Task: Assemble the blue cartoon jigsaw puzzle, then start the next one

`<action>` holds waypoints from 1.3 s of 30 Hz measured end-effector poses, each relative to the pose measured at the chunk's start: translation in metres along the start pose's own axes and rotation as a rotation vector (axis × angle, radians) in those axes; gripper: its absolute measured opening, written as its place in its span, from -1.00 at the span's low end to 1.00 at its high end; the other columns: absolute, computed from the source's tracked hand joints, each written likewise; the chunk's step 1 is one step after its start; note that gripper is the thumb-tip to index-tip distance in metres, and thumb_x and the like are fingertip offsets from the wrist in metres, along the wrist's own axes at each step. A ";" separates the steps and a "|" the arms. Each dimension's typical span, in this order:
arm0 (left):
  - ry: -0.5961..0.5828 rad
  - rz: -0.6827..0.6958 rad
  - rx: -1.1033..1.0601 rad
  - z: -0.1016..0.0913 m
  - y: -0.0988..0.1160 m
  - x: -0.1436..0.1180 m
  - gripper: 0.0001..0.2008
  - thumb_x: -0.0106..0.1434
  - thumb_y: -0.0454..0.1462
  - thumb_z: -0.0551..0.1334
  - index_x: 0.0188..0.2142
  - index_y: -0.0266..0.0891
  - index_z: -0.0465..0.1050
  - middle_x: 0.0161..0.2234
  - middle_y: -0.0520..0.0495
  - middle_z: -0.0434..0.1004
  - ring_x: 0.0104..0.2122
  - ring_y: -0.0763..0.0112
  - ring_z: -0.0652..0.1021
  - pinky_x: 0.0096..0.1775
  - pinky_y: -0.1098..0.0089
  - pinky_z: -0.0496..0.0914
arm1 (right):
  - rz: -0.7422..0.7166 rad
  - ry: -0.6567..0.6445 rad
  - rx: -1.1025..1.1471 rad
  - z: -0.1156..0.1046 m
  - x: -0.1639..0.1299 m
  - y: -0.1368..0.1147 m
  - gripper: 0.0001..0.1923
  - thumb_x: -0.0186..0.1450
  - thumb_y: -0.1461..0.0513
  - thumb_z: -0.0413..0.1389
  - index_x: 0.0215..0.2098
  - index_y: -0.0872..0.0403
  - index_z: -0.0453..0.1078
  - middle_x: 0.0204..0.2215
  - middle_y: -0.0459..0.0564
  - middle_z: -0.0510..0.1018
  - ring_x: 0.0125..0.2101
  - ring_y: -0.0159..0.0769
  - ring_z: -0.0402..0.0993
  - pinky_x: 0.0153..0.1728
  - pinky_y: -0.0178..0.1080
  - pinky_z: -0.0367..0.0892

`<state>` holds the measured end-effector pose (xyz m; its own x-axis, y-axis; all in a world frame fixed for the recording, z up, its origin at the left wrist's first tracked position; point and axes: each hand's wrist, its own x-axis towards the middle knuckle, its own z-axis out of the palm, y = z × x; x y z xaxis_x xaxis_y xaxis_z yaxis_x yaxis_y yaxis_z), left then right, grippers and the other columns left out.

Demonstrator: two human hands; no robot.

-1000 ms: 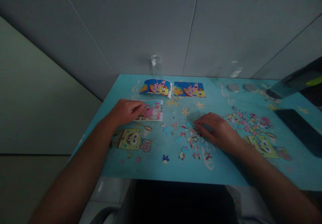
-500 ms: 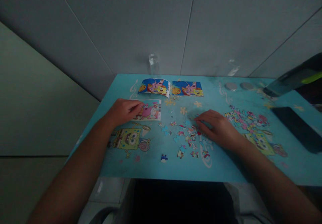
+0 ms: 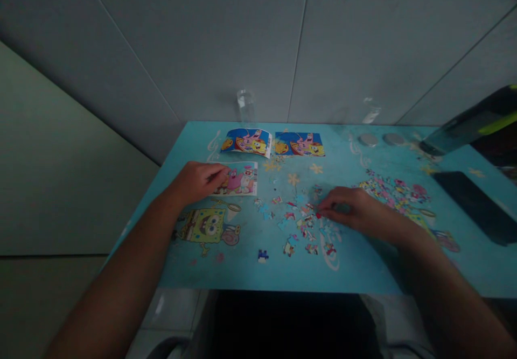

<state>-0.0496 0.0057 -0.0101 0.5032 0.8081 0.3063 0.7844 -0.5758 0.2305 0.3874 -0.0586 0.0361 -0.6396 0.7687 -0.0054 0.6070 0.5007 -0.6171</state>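
Note:
On the left, my left hand (image 3: 202, 180) rests with curled fingers on the left part of a picture card (image 3: 244, 180) showing a pink starfish figure, its thumb and fingertips closed at the card. My right hand (image 3: 343, 207) is lowered at the right side of a loose group of jigsaw puzzle pieces (image 3: 305, 222). Its thumb and forefinger are pinched at a small puzzle piece (image 3: 318, 215) with red on it, mostly hidden by the fingertips. A blue and white puzzle piece (image 3: 263, 255) lies apart, nearer the front edge.
Two blue picture cards (image 3: 299, 144) lie farther back, the left one curled. A second heap of pieces (image 3: 398, 189) is on the right, beside a dark phone-like slab (image 3: 474, 205). Behind are clear jars (image 3: 246, 106), two grey lids (image 3: 368, 139) and a leaning bottle (image 3: 464, 125).
My right hand has moved down toward me, from the back of the loose pieces to their right side, with its fingertips now pinched together. My left hand stays on the card.

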 end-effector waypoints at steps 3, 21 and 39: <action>0.006 0.007 0.016 0.000 0.001 0.001 -0.67 0.43 -0.13 0.10 -0.17 -0.17 0.64 -0.29 -0.04 0.70 -0.36 0.35 0.64 -0.27 0.42 0.42 | -0.011 -0.127 0.070 -0.005 -0.006 0.001 -0.84 0.38 0.11 0.19 -0.13 -0.08 0.59 -0.20 -0.07 0.65 -0.19 -0.26 0.58 -0.10 -0.17 0.46; 0.031 0.006 -0.007 -0.003 0.009 0.002 -0.66 0.44 -0.13 0.10 -0.21 -0.18 0.64 -0.36 -0.05 0.69 -0.40 0.37 0.63 -0.30 0.44 0.43 | 0.113 -0.144 0.155 0.001 -0.008 0.012 -0.83 0.38 0.10 0.16 -0.22 -0.08 0.59 -0.29 -0.09 0.67 -0.33 -0.26 0.60 -0.25 -0.21 0.48; 0.005 0.028 -0.010 0.005 -0.007 -0.003 -0.67 0.43 -0.09 0.10 -0.15 -0.13 0.63 -0.26 -0.04 0.71 -0.35 0.32 0.66 -0.26 0.39 0.47 | 0.549 0.410 -0.153 -0.016 -0.006 0.051 -0.69 0.32 0.05 0.14 -0.21 0.03 0.65 -0.34 0.03 0.72 -0.36 -0.06 0.64 -0.34 -0.11 0.46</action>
<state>-0.0547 0.0077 -0.0174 0.5232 0.7911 0.3169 0.7665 -0.5993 0.2308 0.4298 -0.0311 0.0169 -0.0104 0.9995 0.0309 0.8703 0.0243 -0.4920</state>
